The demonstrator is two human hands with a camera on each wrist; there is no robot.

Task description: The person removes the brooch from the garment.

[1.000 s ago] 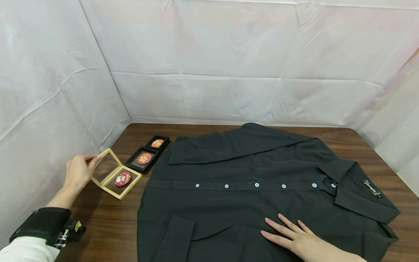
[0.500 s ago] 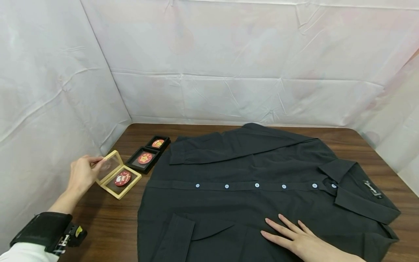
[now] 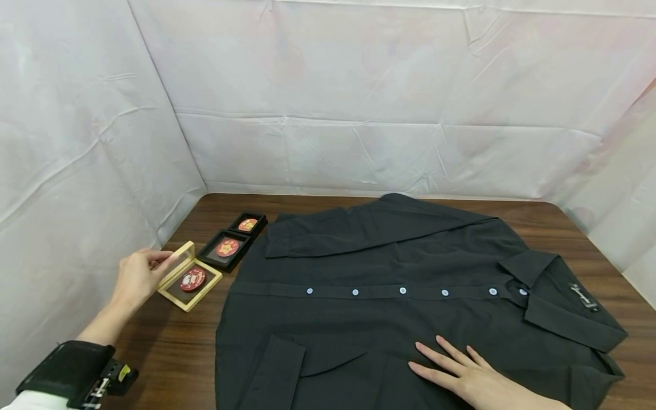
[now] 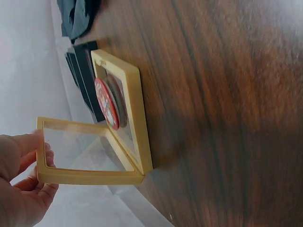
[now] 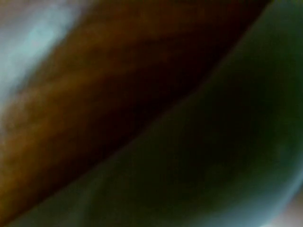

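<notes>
At the table's left, my left hand [image 3: 139,278] pinches the edge of the raised lid of a gold-framed display case [image 3: 205,293]. The lid [image 4: 90,177] has a clear window and stands steeply on its hinge in the left wrist view. Inside the lower half lies a round red badge [image 3: 193,279] with a printed picture. My right hand [image 3: 476,378] rests with spread fingers on a black button-up shirt [image 3: 369,319], laid out with its collar to the right. The right wrist view is too dark and blurred to show that hand.
Two black display cases, a larger one [image 3: 239,264] and a smaller one [image 3: 263,224], each with a round badge, stand behind the gold case. The wooden table [image 3: 159,353] meets white cloth walls [image 3: 333,154] behind and at the left.
My left hand has moved right and slightly toward me, swinging the gold case's lid up from a wide angle to a narrower one. The right hand and shirt stay put.
</notes>
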